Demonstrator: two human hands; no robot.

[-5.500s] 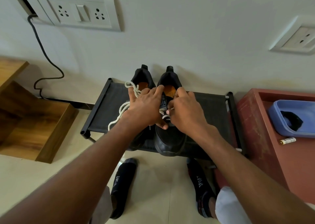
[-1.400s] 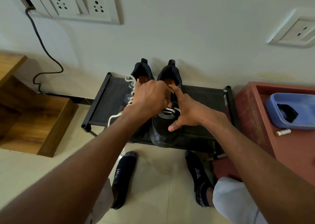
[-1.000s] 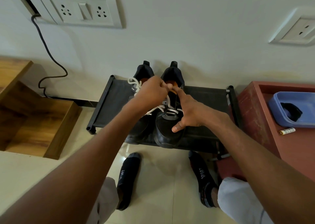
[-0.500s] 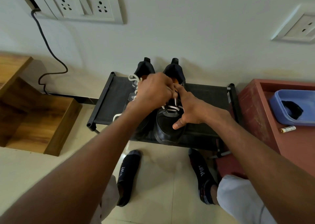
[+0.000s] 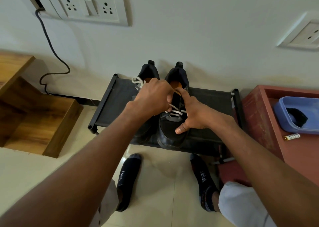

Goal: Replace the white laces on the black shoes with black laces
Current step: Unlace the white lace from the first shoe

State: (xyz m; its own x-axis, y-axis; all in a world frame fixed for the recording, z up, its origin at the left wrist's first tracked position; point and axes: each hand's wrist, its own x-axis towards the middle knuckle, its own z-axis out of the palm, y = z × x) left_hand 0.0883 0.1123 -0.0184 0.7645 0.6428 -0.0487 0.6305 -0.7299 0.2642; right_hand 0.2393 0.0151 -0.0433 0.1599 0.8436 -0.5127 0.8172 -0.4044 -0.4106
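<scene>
From the head view, we see two black shoes [image 5: 170, 131] side by side on a black rack [image 5: 117, 106] against the wall. Our left hand [image 5: 153, 97] curls its grip around the white lace [image 5: 176, 112] of the right-hand shoe. Our right hand [image 5: 193, 114] rests spread on that shoe, grip wide, forefinger at the tongue.

Two black shoes [image 5: 170, 131] stand side by side on a low black rack [image 5: 114, 109], toes toward six o'clock, heels at the wall. The left hand [image 5: 153, 97] curls around the white lace [image 5: 176, 112] above the right-side shoe's tongue. The right hand [image 5: 191, 114] lies on that shoe, thumb on the toe, forefinger stretched toward twelve o'clock. At three o'clock, a blue tub [image 5: 296, 114] holding something black sits on a red counter [image 5: 269, 116].
</scene>
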